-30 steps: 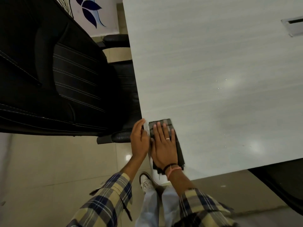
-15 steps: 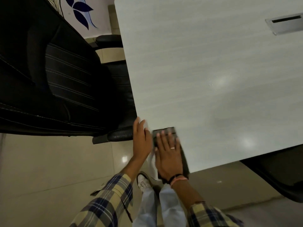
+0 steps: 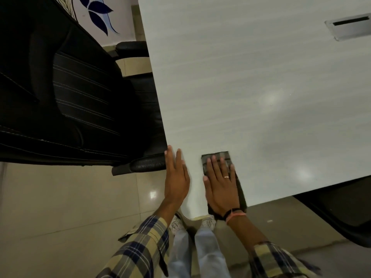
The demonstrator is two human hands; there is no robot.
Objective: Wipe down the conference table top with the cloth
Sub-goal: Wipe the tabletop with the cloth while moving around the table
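Head view: right hand (image 3: 221,189) flat, fingers straight, pressing cloth (image 3: 217,157) at table (image 3: 261,77) near corner; left hand (image 3: 176,180) flat beside. Best kept flat, even pressure, overlapping strokes outward.

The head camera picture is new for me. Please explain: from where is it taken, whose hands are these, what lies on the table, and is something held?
The camera sits on the person's head and looks down, so the hands are the wearer's own. There is no robot. The right hand lies flat, fingers straight, pressing a dark folded cloth onto the pale conference table near its corner. The left hand rests flat at the table's edge, holding nothing. A metal cable slot sits in the top. A black office chair stands beside the table.
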